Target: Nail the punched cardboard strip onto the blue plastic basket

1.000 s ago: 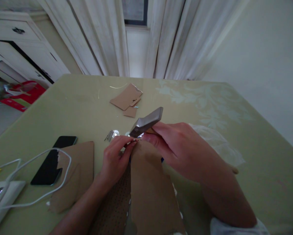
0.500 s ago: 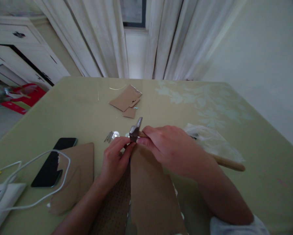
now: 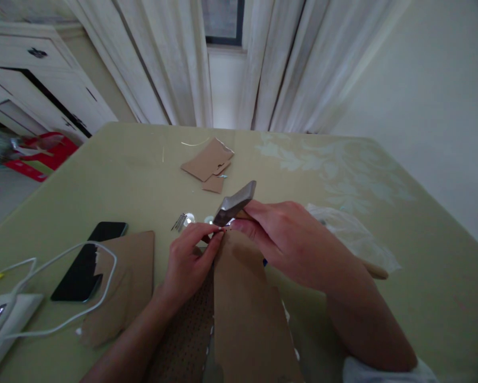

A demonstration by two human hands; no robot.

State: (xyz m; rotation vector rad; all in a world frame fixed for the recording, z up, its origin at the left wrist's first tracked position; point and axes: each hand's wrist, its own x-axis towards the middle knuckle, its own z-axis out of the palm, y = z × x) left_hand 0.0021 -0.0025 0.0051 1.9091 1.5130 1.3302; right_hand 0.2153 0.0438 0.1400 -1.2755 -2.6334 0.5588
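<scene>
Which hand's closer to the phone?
Left. The left hand is right of the phone, apart from it, with a cardboard piece between. The right hand, gripping the hammer, is farther right.

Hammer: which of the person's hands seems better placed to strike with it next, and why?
Right, most likely. The right hand grips the hammer high on its wooden handle. The left hand pinches at the far edge of the cardboard, so seems occupied.
</scene>
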